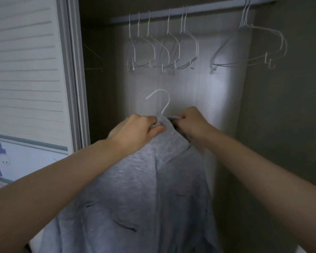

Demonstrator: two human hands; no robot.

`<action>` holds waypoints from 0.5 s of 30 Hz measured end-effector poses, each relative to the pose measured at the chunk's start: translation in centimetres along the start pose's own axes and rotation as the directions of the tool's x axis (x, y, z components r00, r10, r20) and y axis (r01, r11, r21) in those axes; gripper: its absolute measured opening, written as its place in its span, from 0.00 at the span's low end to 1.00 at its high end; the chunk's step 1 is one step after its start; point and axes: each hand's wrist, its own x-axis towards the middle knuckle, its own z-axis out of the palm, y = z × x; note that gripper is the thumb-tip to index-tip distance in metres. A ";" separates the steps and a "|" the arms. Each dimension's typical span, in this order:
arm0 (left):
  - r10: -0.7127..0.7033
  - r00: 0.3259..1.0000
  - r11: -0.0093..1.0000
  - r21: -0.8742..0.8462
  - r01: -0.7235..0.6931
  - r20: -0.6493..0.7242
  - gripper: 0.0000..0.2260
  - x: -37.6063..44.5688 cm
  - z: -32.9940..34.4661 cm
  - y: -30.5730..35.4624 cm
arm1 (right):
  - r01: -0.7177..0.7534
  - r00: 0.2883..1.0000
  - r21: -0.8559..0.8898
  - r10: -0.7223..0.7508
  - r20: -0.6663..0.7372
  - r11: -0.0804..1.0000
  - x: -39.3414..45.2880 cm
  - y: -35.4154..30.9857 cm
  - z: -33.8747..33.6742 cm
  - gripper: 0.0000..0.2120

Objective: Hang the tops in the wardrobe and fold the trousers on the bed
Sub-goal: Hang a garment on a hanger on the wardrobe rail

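Observation:
A grey top [150,189] hangs down in front of me inside the open wardrobe. A white wire hanger [162,101] sticks up out of its neck, hook uppermost. My left hand [137,130] grips the collar fabric on the left of the hook. My right hand [192,123] pinches the collar and the hanger wire on the right. The hanger's shoulders are hidden inside the top. The wardrobe rail [181,11] runs above, well over the hook.
Several bare white wire hangers [162,50] hang on the rail at the middle, and more hangers [252,46] at the right. A white slatted sliding door [26,70] stands at the left. The wardrobe's dark side wall [285,106] is at the right.

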 end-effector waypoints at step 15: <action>-0.125 0.971 0.888 -0.460 0.018 -0.205 0.22 -0.2 1.4 -2.3 | 0.137 0.977 0.082 -0.148 0.155 0.987 -0.2 2.3 -0.3 0.13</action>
